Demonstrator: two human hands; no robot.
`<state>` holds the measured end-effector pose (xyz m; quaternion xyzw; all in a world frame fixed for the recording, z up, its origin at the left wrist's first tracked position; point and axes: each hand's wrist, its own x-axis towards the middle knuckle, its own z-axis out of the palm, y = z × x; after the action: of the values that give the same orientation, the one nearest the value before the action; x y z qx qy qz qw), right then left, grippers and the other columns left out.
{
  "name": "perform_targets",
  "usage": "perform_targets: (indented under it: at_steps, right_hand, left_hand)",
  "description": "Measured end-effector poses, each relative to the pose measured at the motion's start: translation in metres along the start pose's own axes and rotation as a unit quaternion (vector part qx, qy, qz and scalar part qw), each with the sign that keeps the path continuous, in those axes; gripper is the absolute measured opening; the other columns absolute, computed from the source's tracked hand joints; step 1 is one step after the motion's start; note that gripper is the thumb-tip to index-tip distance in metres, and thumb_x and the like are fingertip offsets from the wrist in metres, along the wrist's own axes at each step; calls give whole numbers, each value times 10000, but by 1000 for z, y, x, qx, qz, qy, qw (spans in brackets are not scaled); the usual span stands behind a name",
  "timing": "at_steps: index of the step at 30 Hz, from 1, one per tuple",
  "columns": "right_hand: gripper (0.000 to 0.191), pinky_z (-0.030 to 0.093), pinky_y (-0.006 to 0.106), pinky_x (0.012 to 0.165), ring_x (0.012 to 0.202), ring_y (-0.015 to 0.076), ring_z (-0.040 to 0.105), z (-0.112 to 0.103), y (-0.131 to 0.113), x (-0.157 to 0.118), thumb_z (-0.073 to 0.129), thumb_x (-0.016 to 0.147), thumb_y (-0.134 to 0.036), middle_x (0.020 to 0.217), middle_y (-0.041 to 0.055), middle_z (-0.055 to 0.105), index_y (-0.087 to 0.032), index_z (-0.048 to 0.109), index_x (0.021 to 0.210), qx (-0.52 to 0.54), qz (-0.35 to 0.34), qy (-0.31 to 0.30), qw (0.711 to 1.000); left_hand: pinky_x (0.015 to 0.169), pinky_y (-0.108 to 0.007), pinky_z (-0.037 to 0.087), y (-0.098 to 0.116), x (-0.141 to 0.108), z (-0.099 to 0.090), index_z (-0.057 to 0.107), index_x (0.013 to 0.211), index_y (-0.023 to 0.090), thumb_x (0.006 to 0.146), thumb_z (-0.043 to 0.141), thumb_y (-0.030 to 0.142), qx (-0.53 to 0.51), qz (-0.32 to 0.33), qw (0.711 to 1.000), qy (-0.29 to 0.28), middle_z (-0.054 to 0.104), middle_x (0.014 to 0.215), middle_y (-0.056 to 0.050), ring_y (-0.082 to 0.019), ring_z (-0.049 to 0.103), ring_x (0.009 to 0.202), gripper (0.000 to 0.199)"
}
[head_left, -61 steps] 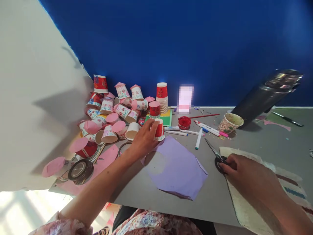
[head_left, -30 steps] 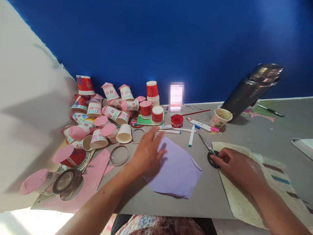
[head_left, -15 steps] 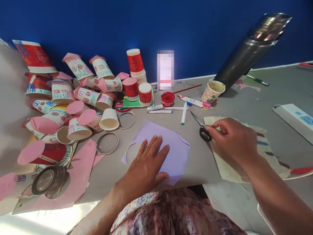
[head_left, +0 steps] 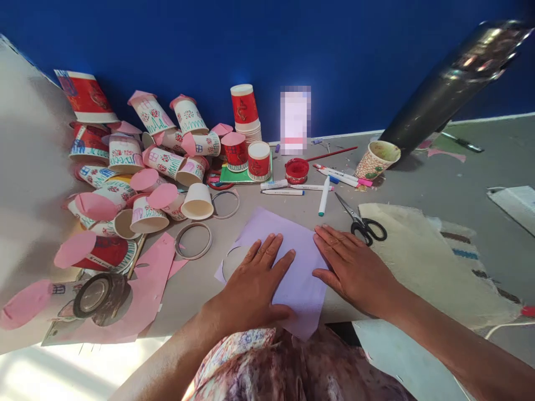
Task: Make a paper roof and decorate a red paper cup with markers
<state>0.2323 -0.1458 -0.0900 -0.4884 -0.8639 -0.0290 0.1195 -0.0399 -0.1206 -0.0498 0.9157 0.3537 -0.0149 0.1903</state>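
A purple sheet of paper (head_left: 295,264) lies on the grey table near its front edge, with a round cutout toward its left side. My left hand (head_left: 259,281) rests flat on the sheet, fingers spread, partly covering the cutout. Across the right edge of the paper lies my right hand (head_left: 351,270), palm down with fingers extended and thumb apart. Black-handled scissors (head_left: 363,225) sit just beyond my right hand, their blades pointing away to the upper left. Neither hand holds anything.
Decorated paper cups (head_left: 125,150) crowd the left side, above pink paper (head_left: 146,295) and tape rolls (head_left: 193,241). Markers (head_left: 324,196), a red pot (head_left: 297,170), a patterned cup (head_left: 377,160) and a dark flask (head_left: 438,94) stand farther back. A cream cloth (head_left: 418,245) lies right.
My right hand has let go of the scissors, leaving them on the table, and moved left onto the paper's edge. My left hand remains on the paper. The view has shifted slightly.
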Motion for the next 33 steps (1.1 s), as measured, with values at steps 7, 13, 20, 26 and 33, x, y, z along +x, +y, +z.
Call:
perform_targets:
  at_steps: [7,13,20,26,33]
  right_hand:
    - [549,468,567,1088,1372,388,540,1,-8,-4,449,1059,-434,1455,240,608,-15,593,1383,-79,27,39,996]
    - [542,475,570,1089,1398,391,502,6,-8,-7,432,1058,-429,1454,262,596,-17,616,1357,-86,38,61,994]
    - [531,471,582,1091,1359,403,537,9,-5,-8,450,1048,-455,1391,248,647,-45,640,1325,-108,46,86,989]
    - [541,484,615,1071,1346,442,539,-2,0,-9,486,1029,-470,1348,275,663,-23,654,1283,-101,54,87,990]
    - [684,421,448,1209,1515,275,392,-36,-31,32,488,1041,-461,1598,182,469,-124,306,1608,201,-98,56,973]
  left_hand:
    - [1256,-631,251,1,0,-11,347,1591,200,697,817,680,13,1,1000,-15,173,1703,-243,-401,134,1591,1118]
    - [1298,-579,172,26,18,7,294,1611,181,894,638,646,6,59,998,11,217,1704,-201,-333,137,1602,921]
    - [1305,-582,94,20,14,28,220,1642,222,941,441,737,11,75,996,39,143,1723,-174,-332,92,1609,897]
    - [1293,-601,102,19,15,23,202,1646,205,855,444,841,18,86,996,34,150,1719,-198,-363,109,1605,1043]
    - [1300,-592,95,23,18,22,344,1604,211,840,539,808,1,90,995,52,339,1672,-172,-375,229,1579,989]
